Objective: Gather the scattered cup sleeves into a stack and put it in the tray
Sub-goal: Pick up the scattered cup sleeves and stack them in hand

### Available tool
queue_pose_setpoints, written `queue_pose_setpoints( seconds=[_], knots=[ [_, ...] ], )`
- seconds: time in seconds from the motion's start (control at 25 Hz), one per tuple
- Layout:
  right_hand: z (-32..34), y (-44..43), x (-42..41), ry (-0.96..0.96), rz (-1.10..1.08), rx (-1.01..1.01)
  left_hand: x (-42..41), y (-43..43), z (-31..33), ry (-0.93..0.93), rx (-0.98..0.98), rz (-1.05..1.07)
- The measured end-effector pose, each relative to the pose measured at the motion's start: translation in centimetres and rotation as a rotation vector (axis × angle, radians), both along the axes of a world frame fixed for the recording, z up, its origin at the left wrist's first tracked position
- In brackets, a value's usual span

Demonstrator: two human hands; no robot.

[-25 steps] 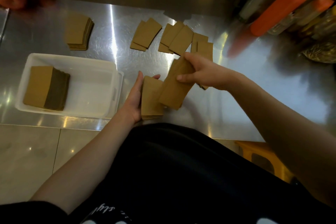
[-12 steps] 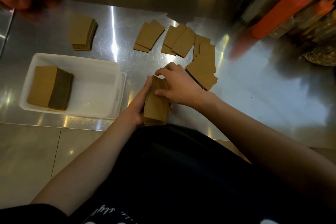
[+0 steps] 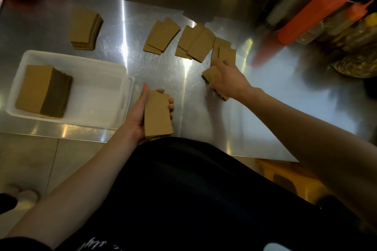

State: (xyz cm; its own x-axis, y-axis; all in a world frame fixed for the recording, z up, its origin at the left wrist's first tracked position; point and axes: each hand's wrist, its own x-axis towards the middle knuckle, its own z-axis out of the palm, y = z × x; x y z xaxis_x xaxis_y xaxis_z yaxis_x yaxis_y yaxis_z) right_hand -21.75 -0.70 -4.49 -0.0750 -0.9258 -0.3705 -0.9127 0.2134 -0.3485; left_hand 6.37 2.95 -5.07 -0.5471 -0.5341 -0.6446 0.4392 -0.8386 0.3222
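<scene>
Nearest the body, the left hand [image 3: 140, 112] holds a gathered stack of cup sleeves [image 3: 158, 116] just above the counter's [image 3: 255, 128] front edge, thumb along one long side and fingers [image 3: 171, 106] curled round the other, pinching the stack between them. Just to its left sits the white tray [image 3: 98, 67], already holding a thick stack of sleeves [image 3: 43, 91] against its left wall, with bare floor to the right of it. Further out, the right hand [image 3: 228, 81] is down on a small clump of loose sleeves [image 3: 212, 76]; its fingers appear closed over them, though the hand hides the contact and I cannot tell whether they are yet lifted. Beyond lie two more fanned groups of scattered sleeves [image 3: 193, 43] and [image 3: 162, 35], and a separate neat pile [image 3: 85, 30] behind the tray. At the far right stand blurred orange squeeze bottles [image 3: 310, 12]. The main risk is the fan: overlapping sleeves picked up skewed will not seat squarely on the held stack, and the left hand's side grip could let the lower ones slide out over the counter edge to the floor. A hasty sweep could also push the far sleeves toward the bottles.
</scene>
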Motion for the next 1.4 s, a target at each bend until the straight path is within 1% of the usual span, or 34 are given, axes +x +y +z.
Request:
queue_pose_setpoints(
  seconds=[0.08,0.2,0.28,0.36,0.48,0.56,0.6,0.8,0.92,1.0,1.2,1.32,1.4],
  knots=[
    [-0.8,-1.2,-0.5,0.142,0.141,0.025,0.0,0.1,0.2,-0.012,-0.006,0.033],
    [-1.5,-2.5,-0.9,0.292,0.324,0.062,-0.3,0.1,0.6,-0.031,-0.011,0.078],
    [-2.1,-2.8,-1.5,0.346,0.377,0.051,-0.5,0.2,0.7,-0.046,-0.012,0.102],
    [-2.7,-2.4,-1.9,0.345,0.369,0.015,-0.5,0.4,0.7,-0.055,-0.014,0.112],
    [-2.9,-1.4,-3.0,0.268,0.318,-0.095,-1.1,0.8,0.5,-0.071,-0.018,0.128],
    [-2.7,-0.9,-3.9,0.187,0.237,-0.152,-1.6,1.0,0.3,-0.086,-0.001,0.147],
    [-2.5,-0.6,-4.4,0.127,0.175,-0.147,-1.8,1.0,0.2,-0.092,0.007,0.151],
    [-1.6,1.4,-8.9,-0.236,-0.192,0.069,-3.8,1.6,-0.2,-0.094,0.050,0.144],
    [-1.0,2.3,-11.0,-0.371,-0.223,0.261,-5.1,2.2,-0.5,-0.087,0.073,0.160],
    [-0.6,2.1,-11.1,-0.388,-0.171,0.304,-5.7,2.5,-0.6,-0.089,0.078,0.170],
    [-0.6,-1.7,-8.9,-0.219,0.157,0.153,-7.1,3.0,-0.3,-0.128,0.061,0.178],
    [-1.3,-3.0,-7.7,-0.070,0.275,0.135,-7.2,3.3,-0.2,-0.151,0.048,0.166],
    [-1.7,-2.9,-7.6,0.039,0.311,0.111,-6.8,3.3,-0.1,-0.161,0.047,0.159]
  ],
)
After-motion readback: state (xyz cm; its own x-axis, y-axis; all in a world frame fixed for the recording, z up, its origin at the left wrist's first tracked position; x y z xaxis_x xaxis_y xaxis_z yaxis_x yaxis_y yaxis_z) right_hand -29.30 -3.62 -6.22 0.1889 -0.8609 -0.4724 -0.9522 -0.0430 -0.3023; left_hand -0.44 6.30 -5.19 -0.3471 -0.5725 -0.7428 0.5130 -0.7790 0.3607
